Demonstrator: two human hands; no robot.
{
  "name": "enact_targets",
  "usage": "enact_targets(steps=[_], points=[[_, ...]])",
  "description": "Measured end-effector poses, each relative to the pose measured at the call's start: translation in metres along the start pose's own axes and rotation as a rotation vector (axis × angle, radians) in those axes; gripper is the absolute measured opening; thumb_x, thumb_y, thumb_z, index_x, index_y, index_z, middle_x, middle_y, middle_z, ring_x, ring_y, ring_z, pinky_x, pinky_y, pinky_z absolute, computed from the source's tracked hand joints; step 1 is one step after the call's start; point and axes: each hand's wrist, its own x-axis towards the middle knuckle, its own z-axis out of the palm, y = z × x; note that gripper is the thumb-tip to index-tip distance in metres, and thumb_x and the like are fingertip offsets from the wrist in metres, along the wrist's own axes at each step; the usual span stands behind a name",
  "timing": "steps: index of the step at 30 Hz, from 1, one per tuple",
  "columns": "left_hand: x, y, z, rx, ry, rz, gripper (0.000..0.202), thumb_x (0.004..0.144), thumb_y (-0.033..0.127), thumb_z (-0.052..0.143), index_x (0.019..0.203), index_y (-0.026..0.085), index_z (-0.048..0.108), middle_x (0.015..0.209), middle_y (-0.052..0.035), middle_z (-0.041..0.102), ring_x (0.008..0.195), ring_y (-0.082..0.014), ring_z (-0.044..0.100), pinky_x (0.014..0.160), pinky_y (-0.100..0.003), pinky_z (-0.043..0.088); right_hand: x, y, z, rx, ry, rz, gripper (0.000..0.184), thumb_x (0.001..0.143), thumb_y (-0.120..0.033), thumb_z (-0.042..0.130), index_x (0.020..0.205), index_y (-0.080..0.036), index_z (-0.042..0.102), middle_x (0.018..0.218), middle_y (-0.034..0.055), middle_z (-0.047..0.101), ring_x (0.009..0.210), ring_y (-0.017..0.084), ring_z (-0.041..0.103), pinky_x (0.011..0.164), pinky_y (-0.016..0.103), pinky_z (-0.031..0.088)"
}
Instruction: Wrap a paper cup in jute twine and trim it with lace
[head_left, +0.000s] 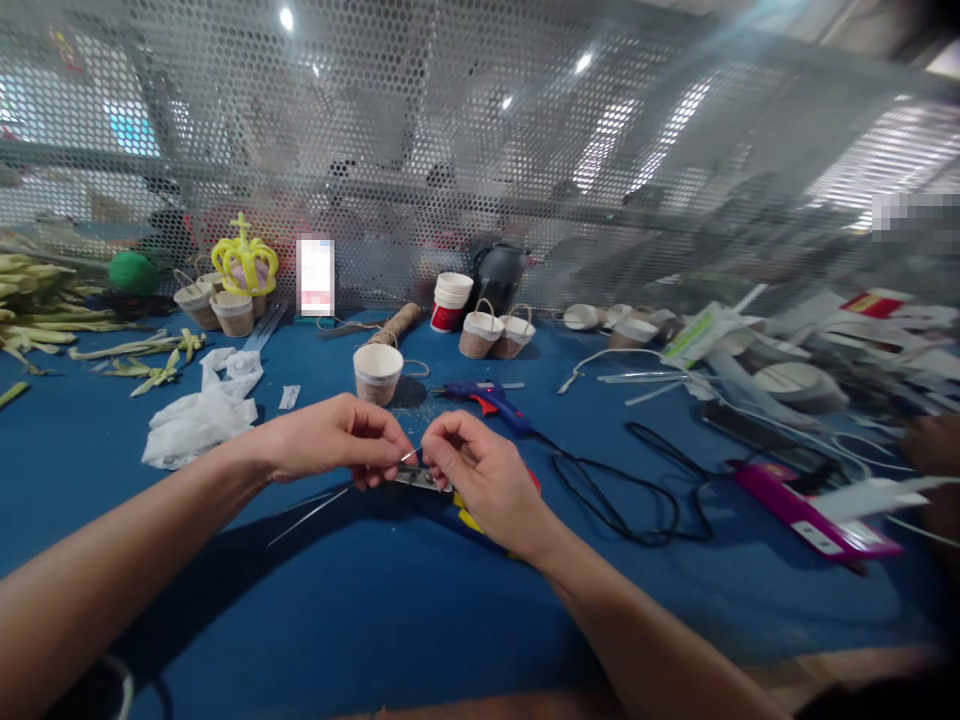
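My left hand [337, 440] and my right hand [476, 465] meet over the blue table [390, 610], both with fingertips pinched together on a thin pale strand [411, 455] stretched between them. Under the fingers lies a small silver metal tool [424, 482], partly hidden, with something yellow and red below my right hand. A thin strip [307, 517] trails down-left from my left hand. A small paper cup [377, 373] stands just beyond the hands.
A blue glue gun [487, 396] with its black cord [622, 500] lies to the right. Crumpled white plastic [199, 415] sits left. Small basket cups [480, 335], a yellow crown [244, 262], a magenta tool [810, 510] and paper clutter line the mesh screen [480, 150].
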Motion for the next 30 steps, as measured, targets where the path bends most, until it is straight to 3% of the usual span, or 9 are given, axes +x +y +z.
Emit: enact_targets(steps=[8,14,18,24,27,30], points=[[-0.002,0.001,0.002,0.042,-0.048,-0.007,0.008,0.074,0.019,0.053,0.076,0.012,0.057,0.069,-0.0003,0.060,0.056,-0.0080,0.056,0.052,-0.020,0.046,0.001,-0.001,0.002,0.014,-0.030,0.007,0.013,0.084,-0.030,0.047,0.076,-0.019,0.048,0.064,-0.0029,0.050,0.051,0.009,0.048,0.049,0.021,0.044],[0.001,-0.002,0.009,0.183,0.045,0.053,0.005,0.068,0.010,0.049,0.070,0.014,0.050,0.058,0.0060,0.049,0.047,-0.0047,0.047,0.046,-0.017,0.041,0.001,0.001,0.004,-0.057,-0.013,-0.018,0.012,0.083,-0.029,0.048,0.076,-0.020,0.049,0.065,-0.0020,0.050,0.054,0.010,0.048,0.051,0.022,0.044],[0.000,-0.001,0.010,0.122,0.049,0.028,0.001,0.073,0.015,0.047,0.073,0.015,0.048,0.052,0.0078,0.044,0.041,-0.0045,0.042,0.041,-0.016,0.037,0.001,0.002,0.006,-0.060,-0.005,-0.031,0.012,0.083,-0.028,0.048,0.076,-0.019,0.049,0.066,-0.0021,0.051,0.055,0.010,0.048,0.053,0.023,0.044],[-0.002,0.001,0.006,-0.010,0.041,0.011,0.015,0.077,0.025,0.053,0.069,0.014,0.048,0.051,0.0079,0.040,0.040,-0.0016,0.032,0.038,-0.015,0.025,0.005,0.003,0.001,-0.020,0.006,-0.016,0.015,0.086,-0.031,0.043,0.083,-0.019,0.050,0.070,-0.0004,0.055,0.060,0.011,0.054,0.056,0.024,0.046],[-0.002,0.003,0.002,0.007,0.095,0.025,0.016,0.078,0.027,0.054,0.070,0.014,0.049,0.049,0.0084,0.038,0.039,-0.0019,0.030,0.038,-0.015,0.023,0.008,0.003,-0.004,-0.229,0.021,-0.051,0.014,0.085,-0.030,0.046,0.091,-0.017,0.051,0.084,0.0041,0.059,0.076,0.015,0.056,0.070,0.030,0.046],[-0.003,0.004,-0.001,0.017,0.137,0.038,0.017,0.078,0.027,0.054,0.070,0.013,0.050,0.047,0.0082,0.038,0.039,-0.0019,0.029,0.038,-0.016,0.022,0.008,0.005,-0.002,-0.607,-0.181,-0.091,0.028,0.069,-0.033,0.067,0.086,-0.015,0.054,0.090,0.0079,0.058,0.086,0.022,0.053,0.076,0.037,0.043]])
